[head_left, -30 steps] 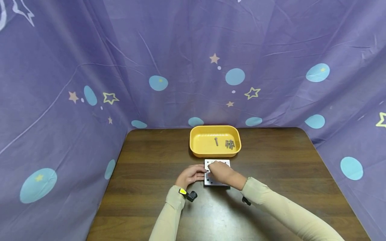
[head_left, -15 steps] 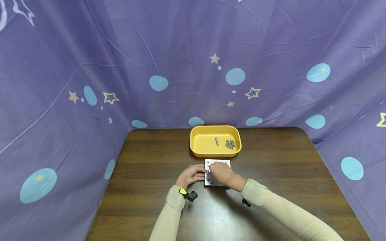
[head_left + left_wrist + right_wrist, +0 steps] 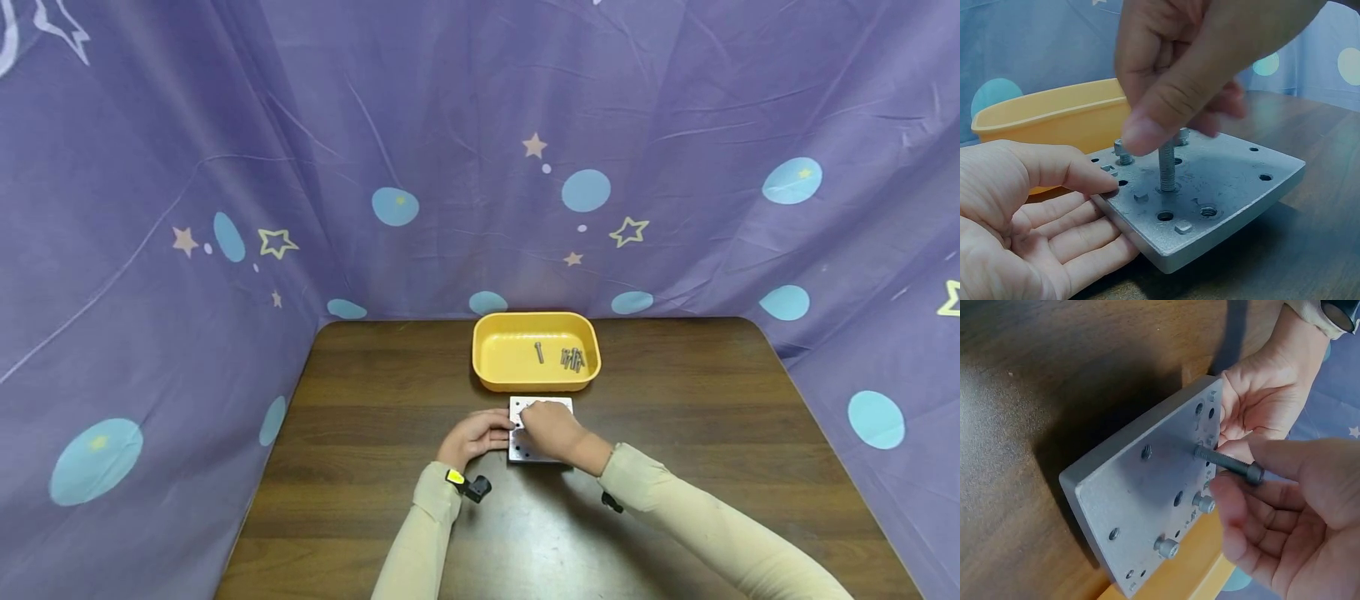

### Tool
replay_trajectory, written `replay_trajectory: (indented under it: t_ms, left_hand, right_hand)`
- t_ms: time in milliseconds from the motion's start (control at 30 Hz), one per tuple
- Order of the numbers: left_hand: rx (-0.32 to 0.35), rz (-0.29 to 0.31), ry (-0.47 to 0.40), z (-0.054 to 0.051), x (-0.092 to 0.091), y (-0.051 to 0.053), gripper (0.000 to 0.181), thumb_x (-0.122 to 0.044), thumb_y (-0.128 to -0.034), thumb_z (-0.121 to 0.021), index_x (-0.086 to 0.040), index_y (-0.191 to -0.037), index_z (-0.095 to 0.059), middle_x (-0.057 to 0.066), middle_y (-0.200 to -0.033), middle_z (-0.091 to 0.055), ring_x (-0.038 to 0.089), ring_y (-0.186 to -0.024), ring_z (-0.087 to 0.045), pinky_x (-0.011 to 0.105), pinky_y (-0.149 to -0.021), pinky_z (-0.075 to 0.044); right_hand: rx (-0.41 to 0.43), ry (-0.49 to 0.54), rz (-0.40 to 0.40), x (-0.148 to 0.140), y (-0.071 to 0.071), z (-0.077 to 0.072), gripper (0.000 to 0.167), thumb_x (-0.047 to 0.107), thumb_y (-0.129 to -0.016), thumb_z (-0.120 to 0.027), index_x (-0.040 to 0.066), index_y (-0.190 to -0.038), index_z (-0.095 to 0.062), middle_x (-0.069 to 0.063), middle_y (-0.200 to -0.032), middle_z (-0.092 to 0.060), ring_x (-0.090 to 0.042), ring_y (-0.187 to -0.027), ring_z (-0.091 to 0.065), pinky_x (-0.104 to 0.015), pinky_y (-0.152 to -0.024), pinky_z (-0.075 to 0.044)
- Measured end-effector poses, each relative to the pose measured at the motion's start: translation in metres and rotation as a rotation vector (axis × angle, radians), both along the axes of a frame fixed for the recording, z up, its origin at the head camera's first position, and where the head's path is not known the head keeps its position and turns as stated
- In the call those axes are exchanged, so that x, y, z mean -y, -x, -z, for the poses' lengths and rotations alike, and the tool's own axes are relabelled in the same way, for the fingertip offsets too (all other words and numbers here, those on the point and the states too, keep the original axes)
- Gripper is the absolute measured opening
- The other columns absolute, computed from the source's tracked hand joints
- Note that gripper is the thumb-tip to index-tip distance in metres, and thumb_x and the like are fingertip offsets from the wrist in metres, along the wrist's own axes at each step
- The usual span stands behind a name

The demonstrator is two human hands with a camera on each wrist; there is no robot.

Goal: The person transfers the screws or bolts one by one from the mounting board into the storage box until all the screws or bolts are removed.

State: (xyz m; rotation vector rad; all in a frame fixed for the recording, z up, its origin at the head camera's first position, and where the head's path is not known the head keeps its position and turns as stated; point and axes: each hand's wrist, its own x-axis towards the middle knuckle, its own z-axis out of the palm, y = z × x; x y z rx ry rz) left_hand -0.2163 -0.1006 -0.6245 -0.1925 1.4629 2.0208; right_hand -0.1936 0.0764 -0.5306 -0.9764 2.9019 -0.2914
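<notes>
A square metal plate with several holes lies on the table. Two bolts stand in it with their heads raised, one nearer the corner and another beside it. The right hand is over the plate, thumb and fingers around the head of a longer bolt, whose threaded end sits in a hole; its shank stands upright. The left hand grips the plate's left edge, thumb on top and fingers against the side and underneath.
Behind the plate stands a yellow tray holding one separate bolt and a small pile of bolts. The wooden table ends at a purple curtain at the back and sides.
Hardly anything differs: the right hand's fingers have shifted very slightly at the bolt over the plate. The left hand, plate and tray have stayed in place.
</notes>
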Motion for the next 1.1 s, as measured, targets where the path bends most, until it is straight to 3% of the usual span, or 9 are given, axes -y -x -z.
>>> replay_trajectory:
  t_ms: [167, 267, 400, 533, 600, 767, 867, 1000, 1100]
  left_hand:
    - [-0.002, 0.007, 0.001, -0.0012, -0.0001, -0.0002, 0.027, 0.006, -0.0958, -0.052, 0.003, -0.122, -0.060, 0.000, -0.093, -0.072, 0.014, -0.087, -0.070, 0.030, -0.080, -0.061]
    - [0.002, 0.000, 0.001, -0.0010, 0.0007, 0.0003, 0.025, 0.005, -0.0977, -0.050, 0.002, -0.121, -0.060, -0.002, -0.092, -0.072, 0.013, -0.086, -0.070, 0.029, -0.079, -0.060]
    - [0.000, 0.002, -0.003, 0.0007, 0.0018, 0.0011, 0.023, 0.004, -0.0992, -0.047, 0.001, -0.118, -0.060, -0.003, -0.090, -0.070, 0.013, -0.084, -0.070, 0.029, -0.078, -0.060]
    - [0.006, 0.006, -0.007, 0.0028, 0.0004, 0.0021, 0.029, 0.007, -0.0969, -0.049, 0.005, -0.125, -0.057, 0.000, -0.092, -0.071, 0.016, -0.086, -0.071, 0.032, -0.082, -0.062]
    - [0.014, 0.005, -0.005, 0.0038, -0.0005, 0.0024, 0.034, 0.007, -0.0956, -0.051, 0.007, -0.129, -0.056, 0.001, -0.094, -0.072, 0.017, -0.088, -0.071, 0.032, -0.083, -0.062]
    - [0.017, -0.007, 0.004, 0.0028, -0.0015, 0.0024, 0.032, 0.006, -0.0970, -0.050, 0.007, -0.129, -0.055, 0.000, -0.092, -0.071, 0.015, -0.086, -0.070, 0.031, -0.080, -0.061]
    - [0.013, -0.002, 0.003, 0.0023, -0.0011, 0.0026, 0.031, 0.006, -0.0971, -0.049, 0.006, -0.127, -0.056, 0.000, -0.091, -0.071, 0.016, -0.086, -0.070, 0.031, -0.081, -0.061]
    - [0.016, 0.001, -0.003, 0.0027, -0.0007, 0.0032, 0.035, 0.007, -0.0958, -0.050, 0.008, -0.130, -0.055, 0.002, -0.094, -0.072, 0.017, -0.088, -0.071, 0.033, -0.084, -0.062]
    - [0.023, 0.001, -0.007, 0.0021, -0.0007, 0.0031, 0.037, 0.008, -0.0950, -0.052, 0.007, -0.131, -0.055, 0.002, -0.094, -0.072, 0.017, -0.087, -0.071, 0.032, -0.082, -0.061]
  right_hand:
    - [-0.032, 0.012, -0.104, -0.0005, 0.0010, 0.0029, 0.010, 0.000, -0.090, -0.069, 0.005, -0.081, -0.070, -0.008, -0.076, -0.067, -0.023, -0.071, -0.067, -0.039, -0.062, -0.058]
    - [-0.040, 0.000, -0.145, 0.0002, 0.0020, 0.0035, 0.016, -0.007, -0.087, -0.067, 0.008, -0.089, -0.075, -0.006, -0.082, -0.066, -0.021, -0.076, -0.065, -0.036, -0.063, -0.058]
    - [-0.028, -0.048, -0.062, 0.0019, 0.0022, 0.0039, 0.014, 0.007, -0.087, -0.075, 0.009, -0.101, -0.074, -0.008, -0.091, -0.067, -0.024, -0.081, -0.066, -0.039, -0.062, -0.058]
    - [-0.002, -0.046, 0.038, 0.0028, 0.0017, 0.0049, 0.018, 0.023, -0.089, -0.078, 0.006, -0.088, -0.071, -0.011, -0.083, -0.071, -0.026, -0.073, -0.069, -0.043, -0.061, -0.058]
    - [-0.002, -0.018, 0.024, 0.0029, 0.0014, 0.0056, 0.017, 0.016, -0.092, -0.073, 0.005, -0.080, -0.068, -0.011, -0.077, -0.070, -0.026, -0.070, -0.069, -0.043, -0.062, -0.058]
    - [-0.030, 0.012, -0.075, 0.0038, 0.0020, 0.0083, 0.010, -0.002, -0.089, -0.066, 0.005, -0.085, -0.071, -0.010, -0.080, -0.069, -0.024, -0.074, -0.069, -0.040, -0.063, -0.059]
    - [-0.028, 0.021, -0.023, 0.0044, 0.0019, 0.0075, 0.006, 0.002, -0.088, -0.071, 0.005, -0.084, -0.069, -0.010, -0.079, -0.068, -0.024, -0.071, -0.067, -0.040, -0.060, -0.057]
    - [-0.026, 0.004, 0.081, 0.0045, 0.0003, 0.0078, 0.017, 0.012, -0.088, -0.076, 0.006, -0.077, -0.065, -0.010, -0.073, -0.068, -0.024, -0.066, -0.066, -0.042, -0.057, -0.056]
    - [-0.047, -0.011, 0.051, 0.0046, -0.0011, 0.0099, 0.015, 0.006, -0.088, -0.072, 0.006, -0.075, -0.065, -0.011, -0.073, -0.069, -0.026, -0.068, -0.068, -0.043, -0.059, -0.057]
